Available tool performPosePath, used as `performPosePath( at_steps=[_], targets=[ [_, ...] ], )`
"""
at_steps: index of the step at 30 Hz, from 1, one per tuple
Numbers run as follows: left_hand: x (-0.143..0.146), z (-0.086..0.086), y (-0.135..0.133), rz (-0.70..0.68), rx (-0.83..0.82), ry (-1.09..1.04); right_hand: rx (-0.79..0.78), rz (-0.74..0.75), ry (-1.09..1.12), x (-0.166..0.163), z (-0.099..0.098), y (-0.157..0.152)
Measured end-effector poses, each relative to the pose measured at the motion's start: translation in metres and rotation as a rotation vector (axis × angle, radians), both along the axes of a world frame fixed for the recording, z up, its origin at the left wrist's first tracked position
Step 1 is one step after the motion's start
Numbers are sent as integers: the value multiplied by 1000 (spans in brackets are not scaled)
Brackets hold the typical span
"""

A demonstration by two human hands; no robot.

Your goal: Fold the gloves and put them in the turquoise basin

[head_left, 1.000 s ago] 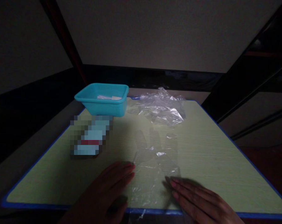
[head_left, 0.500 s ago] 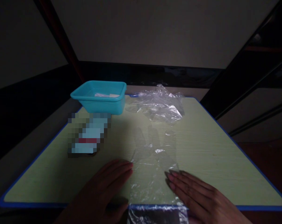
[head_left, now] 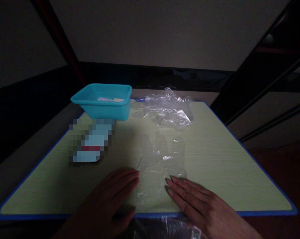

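Note:
A clear disposable plastic glove (head_left: 152,172) lies flat near the table's front edge, its finger parts pointing away from me and its cuff end hanging over the edge. My left hand (head_left: 112,196) rests at the glove's left side, fingers stretched out and fingertips touching its border. On the right, my right hand (head_left: 199,202) lies with straight fingers over the glove's right side. Neither hand grips anything. Farther back sits a crumpled heap of thin clear plastic (head_left: 167,109), which looks like more gloves.
A turquoise plastic basin (head_left: 102,109) stands at the back left with pale items inside that I cannot make out. In front of it lies a blurred-out phone-like object (head_left: 93,141). The pale table (head_left: 226,172) has a blue rim, with a wall behind it.
My right hand has slid a little to the left, farther over the glove. The left hand stays nearly in place. The whole view has shifted slightly.

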State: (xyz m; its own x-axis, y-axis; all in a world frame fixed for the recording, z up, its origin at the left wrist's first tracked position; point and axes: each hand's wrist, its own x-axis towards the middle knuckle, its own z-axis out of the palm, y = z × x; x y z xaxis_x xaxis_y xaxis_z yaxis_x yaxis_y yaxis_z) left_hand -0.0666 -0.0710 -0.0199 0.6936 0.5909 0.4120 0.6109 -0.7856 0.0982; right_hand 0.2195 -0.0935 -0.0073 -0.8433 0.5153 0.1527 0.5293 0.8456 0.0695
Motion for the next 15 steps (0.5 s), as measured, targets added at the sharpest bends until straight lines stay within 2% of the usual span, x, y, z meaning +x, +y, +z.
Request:
performPosePath(
  at_steps=[9, 15],
  targets=[
    [1, 4, -2, -37, 35, 68, -112, -24, 125, 2, 8, 4],
    [8, -1, -4, 2, 13, 94, -174, -19, 143, 4, 21, 4]
  ],
)
